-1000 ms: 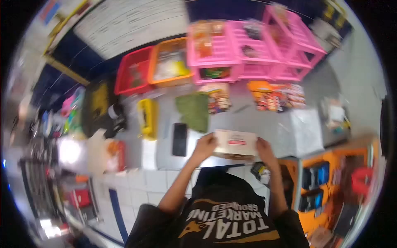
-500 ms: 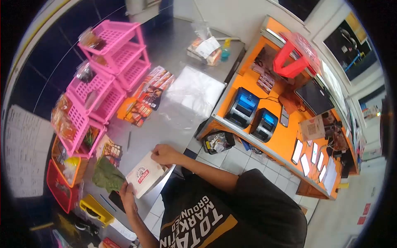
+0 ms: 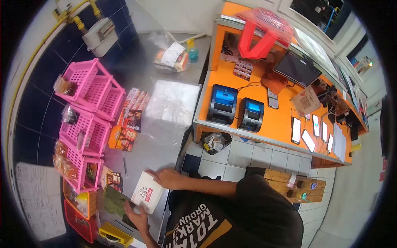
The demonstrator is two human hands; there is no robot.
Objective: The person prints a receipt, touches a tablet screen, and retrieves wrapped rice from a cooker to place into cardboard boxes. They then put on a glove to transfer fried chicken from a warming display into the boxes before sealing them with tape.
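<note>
A white paper box (image 3: 143, 191) with a round chicken logo and a red label lies between my hands, low over the steel counter's front edge. My right hand (image 3: 167, 178) grips its upper right edge, fingers bent over the top. At its lower left corner, my left hand (image 3: 137, 218) holds on with the thumb against the box; its other fingers are partly hidden. A green cloth-like item (image 3: 117, 201) lies beside my left hand. A pen (image 3: 125, 167) and printed cards (image 3: 113, 182) are on the counter just beyond the box.
Pink plastic racks (image 3: 84, 136) line the left wall. Clear bags (image 3: 171, 105) and printed flyers (image 3: 128, 124) lie on the counter. A yellow holder (image 3: 115, 235) stands at lower left. To the right, an orange desk (image 3: 258, 120) bears two printers (image 3: 223, 103) and several phones.
The view has swung, so the racks and desk sit further left in it. The box has turned slightly in my hands, and my left hand has shifted to its lower corner.
</note>
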